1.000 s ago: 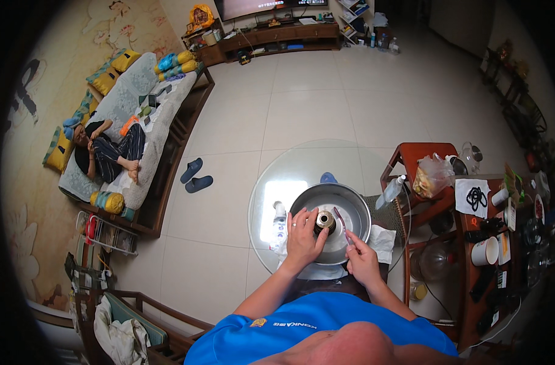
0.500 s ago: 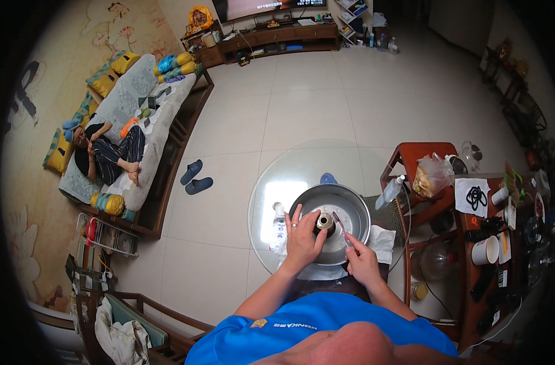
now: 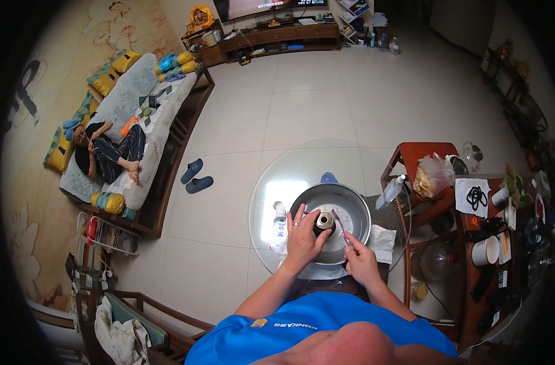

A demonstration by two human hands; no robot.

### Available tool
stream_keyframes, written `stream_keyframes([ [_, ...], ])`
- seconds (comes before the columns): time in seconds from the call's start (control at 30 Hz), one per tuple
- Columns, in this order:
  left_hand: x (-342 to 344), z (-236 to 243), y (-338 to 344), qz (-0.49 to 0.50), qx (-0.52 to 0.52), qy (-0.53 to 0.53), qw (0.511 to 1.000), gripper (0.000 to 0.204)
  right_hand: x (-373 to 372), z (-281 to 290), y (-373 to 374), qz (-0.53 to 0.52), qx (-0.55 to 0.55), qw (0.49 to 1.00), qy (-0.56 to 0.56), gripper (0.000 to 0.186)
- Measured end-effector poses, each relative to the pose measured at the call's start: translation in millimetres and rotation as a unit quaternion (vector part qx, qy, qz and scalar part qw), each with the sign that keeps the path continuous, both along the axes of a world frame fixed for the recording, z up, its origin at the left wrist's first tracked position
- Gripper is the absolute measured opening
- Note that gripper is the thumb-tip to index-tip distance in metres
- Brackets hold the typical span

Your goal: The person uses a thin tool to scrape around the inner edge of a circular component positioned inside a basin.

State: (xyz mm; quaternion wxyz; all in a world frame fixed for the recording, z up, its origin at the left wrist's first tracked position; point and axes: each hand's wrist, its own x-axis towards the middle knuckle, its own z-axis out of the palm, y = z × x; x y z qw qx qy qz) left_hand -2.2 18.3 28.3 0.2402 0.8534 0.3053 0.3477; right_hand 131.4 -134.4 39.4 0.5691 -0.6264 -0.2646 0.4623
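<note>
Over a round metal basin (image 3: 364, 234), my left hand (image 3: 303, 236) is closed round a cylindrical metal fitting (image 3: 325, 221). The fitting has a brassy end with a round hole facing up and a darker body, partly hidden by my fingers and thumb. My right hand (image 3: 361, 260) grips a slim, reddish-purple toothbrush (image 3: 338, 220) by its handle. Its head points away from me, just right of the fitting; whether they touch, I cannot tell. Some whitish liquid seems to lie in the basin.
The basin stands on a round glass table (image 3: 259, 182). A white bottle (image 3: 280, 210) stands left, white tissue (image 3: 382, 244) right, and a clear spray bottle (image 3: 390, 192) beyond. At right is a cluttered wooden table (image 3: 466, 243). A person (image 3: 107, 152) reclines on the sofa (image 3: 162, 121).
The fitting has tilted slightly in my left hand, showing its holed end a little differently. The toothbrush head has shifted slightly to the left and toward the far side. Both hands stay nearly in place.
</note>
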Motion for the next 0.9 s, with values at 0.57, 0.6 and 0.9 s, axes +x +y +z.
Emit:
stream_keyframes([
  [0.57, 1, 6, -2, -0.008, 0.014, 0.031, 0.999, 0.063, 1, -3, -1, -0.011, 0.027, 0.999, 0.015, 0.044],
  [0.6, 1, 3, -1, -0.009, 0.018, 0.032, 0.999, 0.064, 1, -1, -1, -0.005, 0.01, 1.0, 0.006, 0.044],
  [0.9, -1, 5, -1, -0.023, 0.031, 0.025, 0.999, 0.068, 2, -1, 0, -0.007, 0.009, 1.0, 0.008, 0.044],
])
